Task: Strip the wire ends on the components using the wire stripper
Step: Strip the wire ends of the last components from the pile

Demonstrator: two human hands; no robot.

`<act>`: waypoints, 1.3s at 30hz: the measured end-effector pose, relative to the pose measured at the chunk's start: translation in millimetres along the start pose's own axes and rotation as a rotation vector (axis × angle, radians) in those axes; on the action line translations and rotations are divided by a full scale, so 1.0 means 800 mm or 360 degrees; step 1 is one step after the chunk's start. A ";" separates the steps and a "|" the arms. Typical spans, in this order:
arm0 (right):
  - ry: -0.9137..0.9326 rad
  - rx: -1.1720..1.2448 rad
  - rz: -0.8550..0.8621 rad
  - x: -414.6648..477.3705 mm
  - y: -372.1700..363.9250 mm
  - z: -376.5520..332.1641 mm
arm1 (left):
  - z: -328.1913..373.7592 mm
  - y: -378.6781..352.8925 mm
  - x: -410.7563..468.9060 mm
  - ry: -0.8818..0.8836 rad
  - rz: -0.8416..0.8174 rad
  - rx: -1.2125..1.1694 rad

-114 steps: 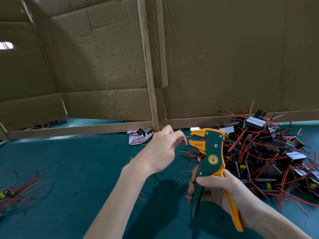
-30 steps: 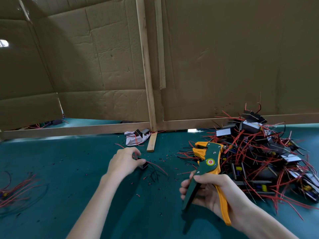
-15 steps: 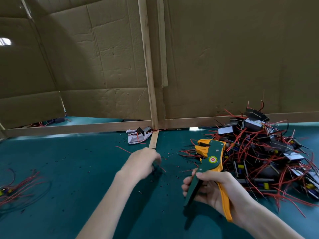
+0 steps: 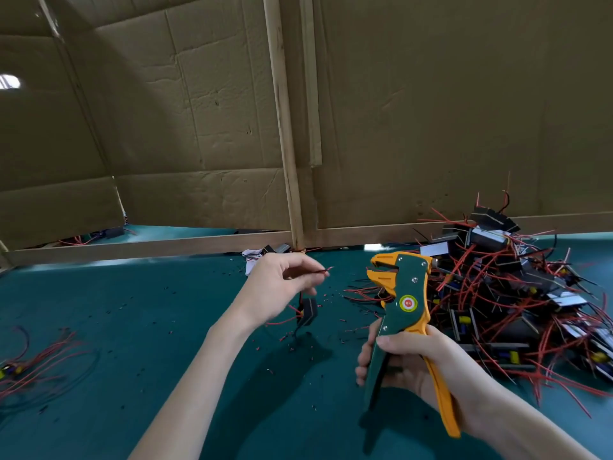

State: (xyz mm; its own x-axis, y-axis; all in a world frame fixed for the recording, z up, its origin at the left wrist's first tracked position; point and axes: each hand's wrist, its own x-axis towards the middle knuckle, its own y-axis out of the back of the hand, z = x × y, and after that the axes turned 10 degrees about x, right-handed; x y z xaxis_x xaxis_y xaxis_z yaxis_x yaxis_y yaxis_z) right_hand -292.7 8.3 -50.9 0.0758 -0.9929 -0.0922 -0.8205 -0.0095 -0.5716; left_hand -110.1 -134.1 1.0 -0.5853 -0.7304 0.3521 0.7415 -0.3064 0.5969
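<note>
Feeding step: my left hand (image 4: 282, 283) pinches red wire (image 4: 320, 271), component (image 4: 307, 310) dangling; right hand (image 4: 408, 363) grips wire stripper (image 4: 403, 293), jaws agape; next I guide tip between them

teal table mat (image 4: 116, 327) out front, big creased cardboard sheets (image 4: 199, 111) standing as the back wall, tall wooden strip (image 4: 282, 127) up the middle, shorter strip (image 4: 310, 94) just beside it, wooden rail (image 4: 149, 244) along the base, crumpled white paper (image 4: 249, 258) near the tall strip's foot, bright light patch (image 4: 9, 82) far left
</note>
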 end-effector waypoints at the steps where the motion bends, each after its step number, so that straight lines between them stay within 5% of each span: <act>1: 0.0012 -0.0038 -0.0042 -0.001 0.000 0.000 | 0.009 0.000 0.000 -0.0026 -0.0023 -0.0085; 11: -0.0009 -0.0086 -0.0278 -0.012 -0.012 -0.005 | 0.039 0.000 -0.006 -0.0097 -0.0174 -0.0170; 24: -0.0033 -0.0099 -0.0084 -0.022 -0.029 -0.008 | 0.045 0.000 -0.008 -0.0127 -0.0252 -0.0209; 39: -0.0040 -0.0003 -0.0213 -0.018 -0.028 -0.012 | 0.047 -0.002 -0.008 -0.0192 -0.0211 -0.0311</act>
State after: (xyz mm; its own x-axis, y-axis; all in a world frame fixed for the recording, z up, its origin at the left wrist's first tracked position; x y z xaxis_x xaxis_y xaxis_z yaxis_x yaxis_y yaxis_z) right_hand -281.3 21.8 -29.0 0.1989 -0.9794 -0.0357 -0.8033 -0.1420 -0.5784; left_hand -119.7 -105.8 25.2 -0.7080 -0.6012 0.3705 0.6979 -0.5152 0.4975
